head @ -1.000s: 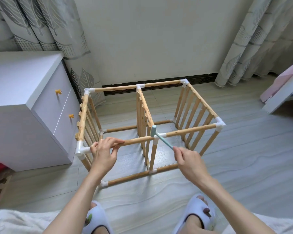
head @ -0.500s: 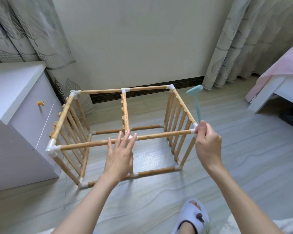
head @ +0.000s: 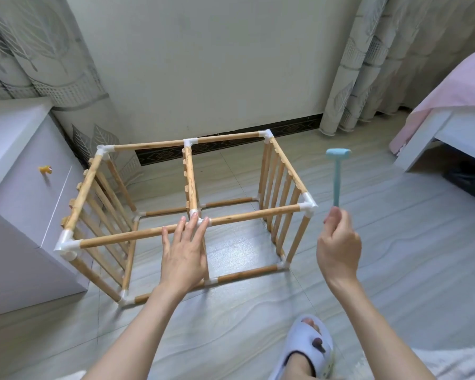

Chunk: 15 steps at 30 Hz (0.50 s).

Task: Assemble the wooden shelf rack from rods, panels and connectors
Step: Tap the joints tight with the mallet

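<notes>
Fingers (head: 194, 223) of my left hand (head: 183, 256) are lying straight and slightly spread, their tips touching the near top rod (head: 137, 235) of the rack (head: 187, 204) just at the white middle connector (head: 202, 221); nothing is being gripped there. My right hand (head: 337, 250) is curling tight around the bottom end of the blue mallet (head: 337, 171), which I am holding upright with its head at the top, off to the right of the rack's near right corner connector (head: 307, 207) and apart from it. I am seeing the rack standing on the pale floor (head: 368, 270) as an open box of wooden rods joined by white connectors, with slatted panels forming its left side, right side and middle divider. Its left side is sitting just beside a white cabinet (head: 25, 215) with a small yellow knob (head: 45, 169). Behind it the wall (head: 217, 64) is running between grey patterned curtains (head: 368, 64). A bed with a pink cover (head: 455, 86) is showing at far right. My slippered foot (head: 307, 349) is resting on the floor below my right forearm.
</notes>
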Each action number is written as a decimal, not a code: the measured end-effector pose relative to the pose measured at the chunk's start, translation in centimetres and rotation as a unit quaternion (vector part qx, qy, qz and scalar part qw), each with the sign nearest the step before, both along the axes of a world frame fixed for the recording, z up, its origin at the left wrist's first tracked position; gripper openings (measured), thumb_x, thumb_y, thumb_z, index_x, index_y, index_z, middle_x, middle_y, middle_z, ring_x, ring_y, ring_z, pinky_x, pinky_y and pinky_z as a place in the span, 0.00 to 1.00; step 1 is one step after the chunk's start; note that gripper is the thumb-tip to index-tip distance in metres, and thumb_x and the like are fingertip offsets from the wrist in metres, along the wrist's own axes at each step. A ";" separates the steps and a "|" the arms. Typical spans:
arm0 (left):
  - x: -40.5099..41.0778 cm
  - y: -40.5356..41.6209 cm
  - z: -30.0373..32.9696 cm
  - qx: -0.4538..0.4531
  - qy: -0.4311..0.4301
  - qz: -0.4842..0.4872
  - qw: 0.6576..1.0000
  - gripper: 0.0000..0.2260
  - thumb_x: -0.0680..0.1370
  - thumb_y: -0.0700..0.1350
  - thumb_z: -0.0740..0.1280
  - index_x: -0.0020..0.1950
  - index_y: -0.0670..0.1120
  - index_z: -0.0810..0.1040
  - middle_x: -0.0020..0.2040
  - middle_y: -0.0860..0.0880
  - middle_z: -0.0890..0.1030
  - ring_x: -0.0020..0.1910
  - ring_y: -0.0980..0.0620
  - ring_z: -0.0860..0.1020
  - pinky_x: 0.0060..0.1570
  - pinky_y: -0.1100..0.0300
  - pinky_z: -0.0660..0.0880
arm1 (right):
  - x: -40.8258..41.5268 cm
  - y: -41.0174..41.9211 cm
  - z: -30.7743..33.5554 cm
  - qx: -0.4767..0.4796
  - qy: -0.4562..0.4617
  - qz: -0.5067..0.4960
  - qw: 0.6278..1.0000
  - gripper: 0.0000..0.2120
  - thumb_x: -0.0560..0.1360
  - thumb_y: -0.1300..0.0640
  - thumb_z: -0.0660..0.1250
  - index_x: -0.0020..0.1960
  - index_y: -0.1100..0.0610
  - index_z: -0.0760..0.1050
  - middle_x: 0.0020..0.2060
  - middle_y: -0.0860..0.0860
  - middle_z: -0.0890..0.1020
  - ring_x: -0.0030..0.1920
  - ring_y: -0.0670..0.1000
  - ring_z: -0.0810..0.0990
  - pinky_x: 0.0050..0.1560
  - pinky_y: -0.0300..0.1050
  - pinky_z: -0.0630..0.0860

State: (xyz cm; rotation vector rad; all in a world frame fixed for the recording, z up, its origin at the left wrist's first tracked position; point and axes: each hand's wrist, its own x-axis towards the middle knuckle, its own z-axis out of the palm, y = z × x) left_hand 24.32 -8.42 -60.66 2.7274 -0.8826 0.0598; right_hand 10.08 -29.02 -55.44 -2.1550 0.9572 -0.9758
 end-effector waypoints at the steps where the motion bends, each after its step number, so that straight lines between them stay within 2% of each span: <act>1: 0.0 0.1 0.0 -0.001 0.002 -0.001 1.000 0.29 0.80 0.43 0.57 0.77 0.55 0.46 0.78 0.53 0.44 0.76 0.51 0.40 0.68 0.46 0.31 | -0.1 0.1 -0.9 0.024 0.077 0.010 0.997 0.18 0.82 0.49 0.46 0.42 0.58 0.67 0.26 0.50 0.69 0.28 0.55 0.71 0.28 0.45 0.61; 2: 0.1 0.1 0.0 -0.004 0.004 -0.002 1.000 0.30 0.80 0.43 0.57 0.77 0.55 0.46 0.78 0.53 0.44 0.76 0.51 0.41 0.68 0.46 0.31 | -0.3 0.2 -2.0 0.046 0.180 0.025 0.982 0.19 0.82 0.49 0.46 0.44 0.58 0.69 0.29 0.50 0.71 0.33 0.58 0.74 0.31 0.47 0.62; 3: 0.1 0.1 -0.1 -0.007 0.005 -0.004 1.000 0.30 0.80 0.43 0.58 0.77 0.55 0.46 0.78 0.53 0.44 0.76 0.51 0.41 0.68 0.46 0.31 | -0.5 0.0 -2.9 0.062 0.243 0.037 0.967 0.19 0.82 0.49 0.46 0.46 0.58 0.70 0.32 0.51 0.73 0.39 0.60 0.76 0.33 0.47 0.62; 4: 0.1 0.1 0.0 -0.010 0.007 -0.005 1.000 0.30 0.80 0.43 0.58 0.77 0.55 0.46 0.78 0.53 0.44 0.76 0.51 0.41 0.69 0.46 0.31 | -0.7 -0.2 -3.4 0.072 0.249 0.037 0.965 0.19 0.82 0.50 0.46 0.46 0.58 0.71 0.32 0.51 0.74 0.41 0.60 0.77 0.32 0.47 0.62; 6: 0.2 0.0 0.0 -0.008 0.006 -0.004 1.000 0.30 0.80 0.43 0.58 0.77 0.56 0.46 0.78 0.53 0.44 0.76 0.51 0.40 0.69 0.45 0.31 | -0.5 -0.2 -2.7 0.065 0.140 0.021 0.988 0.18 0.82 0.52 0.47 0.42 0.58 0.69 0.28 0.50 0.72 0.34 0.57 0.75 0.28 0.44 0.61; 8: 0.0 -0.1 0.0 -0.001 0.005 -0.002 1.000 0.30 0.80 0.43 0.58 0.77 0.56 0.46 0.78 0.53 0.44 0.76 0.51 0.40 0.69 0.45 0.32 | -0.5 0.2 -1.7 0.023 0.021 0.004 0.999 0.16 0.82 0.53 0.49 0.40 0.59 0.68 0.24 0.50 0.69 0.26 0.51 0.69 0.26 0.43 0.59; 9: 0.1 0.0 0.1 -0.002 0.006 -0.001 1.000 0.30 0.80 0.43 0.58 0.77 0.56 0.46 0.78 0.53 0.44 0.76 0.51 0.40 0.69 0.45 0.32 | -0.5 0.3 -1.7 0.014 0.008 0.008 1.000 0.16 0.81 0.53 0.49 0.41 0.59 0.68 0.24 0.49 0.68 0.25 0.50 0.68 0.26 0.43 0.59; 10: 0.1 0.0 0.1 -0.002 0.008 0.000 1.000 0.30 0.80 0.43 0.58 0.77 0.56 0.46 0.78 0.53 0.44 0.76 0.52 0.40 0.70 0.45 0.32 | -0.4 0.4 -2.0 0.026 0.035 0.020 0.999 0.17 0.81 0.52 0.48 0.41 0.59 0.68 0.24 0.50 0.69 0.25 0.51 0.69 0.27 0.43 0.61; 12: 0.1 0.1 0.2 -0.001 0.011 -0.001 1.000 0.30 0.80 0.43 0.58 0.76 0.56 0.45 0.78 0.54 0.43 0.76 0.52 0.40 0.70 0.45 0.33 | -0.3 0.2 -2.7 0.083 0.171 0.050 0.981 0.19 0.82 0.50 0.47 0.40 0.58 0.68 0.29 0.52 0.73 0.33 0.55 0.73 0.33 0.46 0.66; 13: 0.1 0.2 0.2 0.000 0.010 -0.002 1.000 0.30 0.80 0.43 0.58 0.76 0.57 0.45 0.78 0.54 0.43 0.76 0.52 0.40 0.70 0.45 0.32 | -0.2 -0.2 -2.7 0.100 0.205 0.060 0.972 0.20 0.82 0.50 0.46 0.39 0.57 0.69 0.31 0.53 0.74 0.37 0.56 0.74 0.36 0.46 0.66; 14: 0.1 0.2 0.3 0.001 0.009 -0.003 1.000 0.31 0.80 0.43 0.58 0.76 0.57 0.45 0.77 0.54 0.43 0.76 0.52 0.40 0.69 0.46 0.32 | -0.1 -0.4 -2.4 0.110 0.199 0.060 0.972 0.21 0.82 0.50 0.46 0.38 0.57 0.69 0.31 0.52 0.74 0.37 0.56 0.74 0.35 0.46 0.66; 15: 0.1 0.2 0.2 0.000 0.009 -0.004 1.000 0.31 0.80 0.42 0.58 0.76 0.57 0.44 0.77 0.54 0.43 0.76 0.53 0.39 0.69 0.46 0.31 | 0.0 -0.5 -1.8 0.107 0.157 0.058 0.980 0.21 0.82 0.51 0.47 0.38 0.57 0.70 0.29 0.51 0.73 0.35 0.55 0.73 0.33 0.46 0.65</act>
